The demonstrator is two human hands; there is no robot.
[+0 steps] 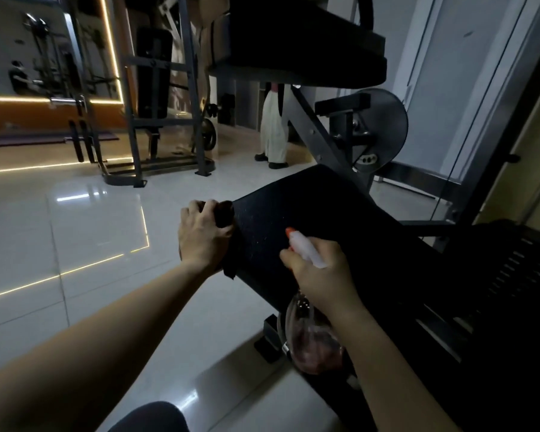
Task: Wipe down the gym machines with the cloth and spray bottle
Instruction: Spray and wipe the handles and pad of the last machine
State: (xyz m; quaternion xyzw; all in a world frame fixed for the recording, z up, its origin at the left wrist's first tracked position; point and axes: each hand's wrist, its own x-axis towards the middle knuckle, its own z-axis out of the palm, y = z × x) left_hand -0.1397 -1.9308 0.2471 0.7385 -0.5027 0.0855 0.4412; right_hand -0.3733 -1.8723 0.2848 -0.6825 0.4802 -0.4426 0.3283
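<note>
The right hand grips the clear plastic spray bottle, its orange nozzle aimed toward eleven o'clock across the black padded seat, while the left hand clutches the bunched dark cloth at the pad's nine o'clock edge.

The tiled floor left of the seat pad is open as far as the rack frame. The pad's centre and far end are uncovered. The upper pad overhangs the far end. The slanted strut and round disc block the far right. The left grip, holding the cloth, occupies the near-left corner. The right grip, holding the spray bottle, occupies the near edge. A person stands beyond the pad.
</note>
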